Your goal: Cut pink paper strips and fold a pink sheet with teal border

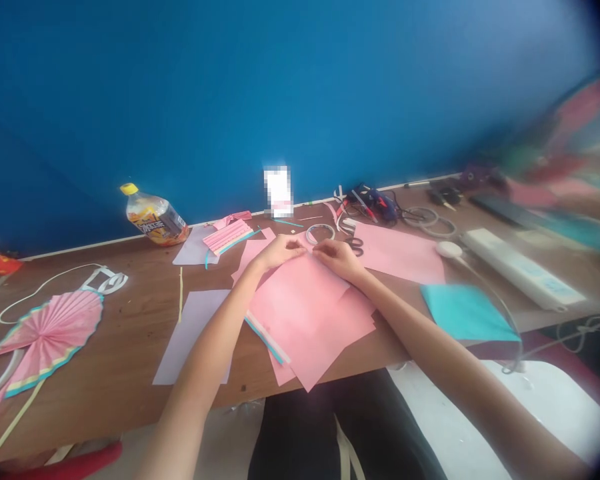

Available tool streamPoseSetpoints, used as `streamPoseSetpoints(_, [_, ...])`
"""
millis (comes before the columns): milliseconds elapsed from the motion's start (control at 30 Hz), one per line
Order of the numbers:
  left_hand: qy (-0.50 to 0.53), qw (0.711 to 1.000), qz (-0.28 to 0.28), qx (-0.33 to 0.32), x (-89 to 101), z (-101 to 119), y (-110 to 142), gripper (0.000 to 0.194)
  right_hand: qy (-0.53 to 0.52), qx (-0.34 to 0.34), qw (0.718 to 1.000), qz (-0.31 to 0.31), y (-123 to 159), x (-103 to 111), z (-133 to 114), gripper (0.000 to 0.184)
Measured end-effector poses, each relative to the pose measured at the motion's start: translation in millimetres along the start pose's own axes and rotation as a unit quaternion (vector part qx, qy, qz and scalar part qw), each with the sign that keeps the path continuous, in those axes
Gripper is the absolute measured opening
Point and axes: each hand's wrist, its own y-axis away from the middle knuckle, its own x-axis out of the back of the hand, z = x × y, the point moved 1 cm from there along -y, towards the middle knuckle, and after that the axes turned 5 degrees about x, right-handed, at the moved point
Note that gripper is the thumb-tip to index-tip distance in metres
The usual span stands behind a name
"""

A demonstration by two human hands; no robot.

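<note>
Pinching far side of pink sheet [303, 300] in narrow grip of left hand [281, 252] and right hand [337, 257], set close together. Laid over other pink papers [364, 308] near front edge of brown table [135, 327], with blue-edged strip [266, 337] alongside. Just past hands, whitish ring [309, 233]; next to right hand, black scissors [357, 243], partly hidden. Farther left, pleated pink piece [229, 235], bottle [155, 217] and pink fan [73, 317]; to right, teal sheet [467, 312].

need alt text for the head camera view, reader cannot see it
A person's left hand and right hand are close together at the far end of stacked pink sheets on a brown table. To the left are a pleated pink fan and a bottle; to the right, teal paper and a white power strip.
</note>
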Motion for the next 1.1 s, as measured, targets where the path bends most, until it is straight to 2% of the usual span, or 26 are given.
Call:
streamPoseSetpoints(133, [0.055, 0.987, 0.146, 0.049, 5.4, -24.7, -1.7, 0.024, 0.184, 0.085, 0.974, 0.103, -6.4, 9.5, 8.3, 0.016])
streamPoseSetpoints(200, [0.07, 0.979, 0.184, 0.06, 5.0, -30.6, -2.2, 0.022, 0.225, 0.098, 0.962, 0.119, -12.5, 12.5, 13.1, 0.017])
streamPoseSetpoints(333, [0.057, 0.972, 0.229, 0.018, 1.5, -34.3, -2.5, 0.035, 0.312, 0.094, 0.943, 0.075, -25.5, 8.3, 18.3, 0.021])
streamPoseSetpoints(500, [0.002, 0.961, 0.275, 0.027, -4.8, -34.5, -2.0, 0.03, 0.368, 0.073, 0.927, 0.008, -34.5, -2.4, 18.6, 0.017])
streamPoseSetpoints(667, [-0.022, 0.948, 0.313, 0.051, -15.3, -27.1, -1.5, 0.026, 0.39, 0.108, 0.914, -0.041, -41.3, 4.8, 16.9, 0.017])
streamPoseSetpoints(700, [-0.018, 0.945, 0.321, 0.056, -17.7, -25.9, -1.5, 0.025, 0.39, 0.104, 0.914, -0.027, -43.3, 8.5, 15.9, 0.018])
streamPoseSetpoints(767, [0.002, 0.94, 0.335, 0.068, -22.7, -25.5, -1.8, 0.024, 0.376, 0.074, 0.923, 0.041, -46.7, 16.5, 12.8, 0.019])
streamPoseSetpoints(833, [0.031, 0.935, 0.345, 0.081, -28.5, -27.2, -3.0, 0.024, 0.325, 0.054, 0.939, 0.098, -46.8, 22.2, 8.6, 0.017])
streamPoseSetpoints(867, [0.044, 0.933, 0.346, 0.086, -31.6, -28.4, -3.9, 0.025, 0.293, 0.061, 0.948, 0.105, -45.2, 23.1, 6.2, 0.016])
streamPoseSetpoints(1000, [0.065, 0.939, 0.328, 0.079, -41.0, -31.3, -7.2, 0.022, 0.198, 0.143, 0.968, 0.053, -28.6, 15.5, -0.2, 0.015])
streamPoseSetpoints(1100, [0.059, 0.942, 0.33, 0.038, -39.9, -29.7, -7.5, 0.019, 0.163, 0.158, 0.974, 0.025, -15.4, 5.4, 1.2, 0.015])
